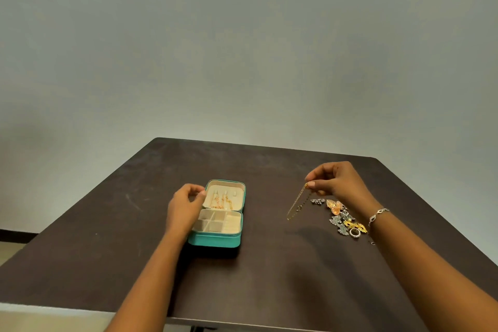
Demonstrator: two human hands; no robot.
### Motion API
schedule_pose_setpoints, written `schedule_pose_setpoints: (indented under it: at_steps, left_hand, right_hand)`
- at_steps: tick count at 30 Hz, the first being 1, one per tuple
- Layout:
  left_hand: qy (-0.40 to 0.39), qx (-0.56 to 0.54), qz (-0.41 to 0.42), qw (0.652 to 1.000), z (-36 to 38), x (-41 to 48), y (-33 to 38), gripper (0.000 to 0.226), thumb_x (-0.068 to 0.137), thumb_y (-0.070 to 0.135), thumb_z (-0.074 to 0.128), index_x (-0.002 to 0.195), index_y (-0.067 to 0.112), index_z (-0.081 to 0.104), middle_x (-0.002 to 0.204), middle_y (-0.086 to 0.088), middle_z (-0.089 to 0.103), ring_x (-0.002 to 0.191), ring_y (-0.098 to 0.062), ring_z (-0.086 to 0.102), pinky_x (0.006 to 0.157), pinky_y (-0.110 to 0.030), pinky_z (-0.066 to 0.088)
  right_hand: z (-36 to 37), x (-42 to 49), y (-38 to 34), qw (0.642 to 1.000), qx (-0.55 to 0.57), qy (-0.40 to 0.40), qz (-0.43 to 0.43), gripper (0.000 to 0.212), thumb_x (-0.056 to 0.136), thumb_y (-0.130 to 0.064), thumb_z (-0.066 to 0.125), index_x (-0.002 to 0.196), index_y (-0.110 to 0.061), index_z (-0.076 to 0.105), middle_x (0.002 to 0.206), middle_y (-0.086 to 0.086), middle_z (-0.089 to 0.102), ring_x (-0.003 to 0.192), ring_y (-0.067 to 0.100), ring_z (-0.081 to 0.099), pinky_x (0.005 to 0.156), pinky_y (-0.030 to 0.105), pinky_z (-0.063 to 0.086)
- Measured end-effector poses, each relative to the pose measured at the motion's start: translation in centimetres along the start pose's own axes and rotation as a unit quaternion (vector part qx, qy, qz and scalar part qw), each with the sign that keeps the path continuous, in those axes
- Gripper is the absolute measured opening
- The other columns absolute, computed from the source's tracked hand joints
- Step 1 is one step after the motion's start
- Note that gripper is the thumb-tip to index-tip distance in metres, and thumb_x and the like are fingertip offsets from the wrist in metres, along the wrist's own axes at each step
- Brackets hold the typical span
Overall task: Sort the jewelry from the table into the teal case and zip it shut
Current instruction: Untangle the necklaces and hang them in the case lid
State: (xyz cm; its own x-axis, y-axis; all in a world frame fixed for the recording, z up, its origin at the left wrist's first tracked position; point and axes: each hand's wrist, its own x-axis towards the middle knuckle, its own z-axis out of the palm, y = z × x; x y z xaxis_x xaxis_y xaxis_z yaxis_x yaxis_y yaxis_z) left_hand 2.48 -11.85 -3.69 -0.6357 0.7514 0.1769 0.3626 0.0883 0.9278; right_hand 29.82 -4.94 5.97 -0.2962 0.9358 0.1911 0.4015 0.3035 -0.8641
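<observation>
Pinching a fine gold chain between right hand fingers, dangling above the dark scuffed counter, beside a glittery jewelry heap too small to sort. Curled at the lid rim of the open, cream-lined teal case mid-counter, left hand fingers; grip unclear.

The dark brown table carries pale scuff marks on its left half. A plain grey wall stands behind it. Dark skirting and pale floor show at the lower left.
</observation>
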Motion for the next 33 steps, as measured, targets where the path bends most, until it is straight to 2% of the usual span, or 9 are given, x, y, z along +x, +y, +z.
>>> schedule_pose_setpoints:
  at_steps: [4, 7, 13, 16, 22, 27, 29, 31, 33]
  left_hand:
    - [-0.086, 0.005, -0.030, 0.996, 0.3, 1.5, -1.5, 0.024, 0.089, 0.025, 0.058, 0.111, 0.018, 0.053, 0.118, -0.005, 0.058, 0.102, -0.016, 0.053, 0.088, -0.034, 0.046]
    - [-0.159, 0.005, -0.031, 0.987, 0.5, 2.2, -1.3, 0.044, 0.090, 0.026, 0.057, 0.129, 0.012, 0.043, 0.132, -0.007, 0.050, 0.118, -0.020, 0.048, 0.090, -0.029, 0.039]
    - [-0.157, 0.040, -0.024, 0.986, 0.8, 2.5, -2.3, 0.049, 0.091, 0.006, 0.048, 0.137, 0.017, 0.036, 0.138, -0.006, 0.047, 0.129, -0.021, 0.041, 0.108, -0.041, 0.033]
    - [-0.127, 0.025, 0.007, 0.992, 0.9, 2.1, -3.1, 0.050, 0.089, 0.005, 0.046, 0.134, 0.024, 0.037, 0.127, -0.003, 0.053, 0.120, -0.020, 0.046, 0.100, -0.044, 0.041]
    - [-0.114, -0.012, 0.047, 0.992, 0.9, 1.8, -3.1, 0.050, 0.090, -0.001, 0.043, 0.136, 0.019, 0.038, 0.127, 0.000, 0.051, 0.114, -0.013, 0.050, 0.093, -0.032, 0.046]
    - [-0.106, -0.020, 0.076, 0.991, 0.8, 1.9, -3.1, 0.054, 0.089, -0.002, 0.045, 0.137, 0.022, 0.035, 0.118, 0.010, 0.047, 0.107, -0.002, 0.044, 0.087, -0.017, 0.040]
    - [-0.104, -0.022, 0.077, 0.991, 0.9, 1.9, -3.3, 0.055, 0.089, -0.003, 0.046, 0.136, 0.023, 0.036, 0.115, 0.011, 0.049, 0.098, 0.002, 0.048, 0.076, -0.008, 0.042]
    - [-0.105, -0.025, 0.073, 0.992, 0.9, 1.9, -3.4, 0.055, 0.089, -0.003, 0.046, 0.135, 0.025, 0.037, 0.112, 0.011, 0.050, 0.091, 0.006, 0.050, 0.067, -0.008, 0.043]
    - [-0.104, -0.029, 0.069, 0.992, 0.9, 1.9, -3.5, 0.056, 0.088, -0.003, 0.047, 0.135, 0.026, 0.037, 0.111, 0.010, 0.051, 0.091, 0.002, 0.052, 0.067, -0.010, 0.044]
  right_hand:
    - [1.2, 1.1, -0.5, 0.995, -0.094, -0.012, -0.033, 0.006, 0.075, -0.002, 0.070, 0.078, -0.007, 0.069, 0.075, 0.010, 0.070, 0.070, 0.019, 0.064, 0.070, 0.030, 0.053]
    - [2.0, 1.7, -1.0, 0.991, -0.118, -0.019, -0.052, 0.006, 0.076, -0.002, 0.069, 0.079, -0.007, 0.070, 0.076, 0.009, 0.071, 0.073, 0.018, 0.065, 0.070, 0.027, 0.053]
    - [3.4, 2.6, -1.8, 0.992, -0.098, -0.037, -0.072, 0.008, 0.077, -0.003, 0.069, 0.080, -0.010, 0.069, 0.076, 0.007, 0.070, 0.074, 0.016, 0.065, 0.065, 0.019, 0.049]
    - [4.4, 3.3, -2.3, 0.991, -0.094, -0.044, -0.081, 0.008, 0.078, -0.003, 0.068, 0.080, -0.011, 0.068, 0.078, 0.006, 0.070, 0.076, 0.017, 0.065, 0.067, 0.021, 0.051]
    - [5.8, 4.5, -3.9, 0.991, -0.059, -0.052, -0.105, 0.009, 0.078, -0.001, 0.067, 0.080, -0.009, 0.068, 0.078, 0.008, 0.069, 0.073, 0.015, 0.063, 0.065, 0.019, 0.051]
    - [6.8, 5.5, -5.0, 0.990, -0.035, -0.065, -0.121, 0.009, 0.078, 0.000, 0.066, 0.081, -0.008, 0.068, 0.079, 0.009, 0.069, 0.074, 0.015, 0.064, 0.067, 0.021, 0.053]
    - [7.6, 5.8, -5.2, 0.989, -0.037, -0.075, -0.122, 0.009, 0.079, 0.000, 0.066, 0.082, -0.008, 0.068, 0.080, 0.009, 0.068, 0.075, 0.015, 0.064, 0.068, 0.022, 0.053]
    - [8.6, 6.0, -5.2, 0.988, -0.046, -0.085, -0.122, 0.010, 0.079, -0.001, 0.066, 0.080, -0.011, 0.067, 0.080, 0.007, 0.068, 0.076, 0.014, 0.064, 0.069, 0.023, 0.053]
    - [9.4, 6.1, -5.1, 0.987, -0.056, -0.093, -0.121, 0.010, 0.079, -0.002, 0.066, 0.080, -0.012, 0.067, 0.078, 0.004, 0.068, 0.075, 0.012, 0.063, 0.067, 0.019, 0.053]
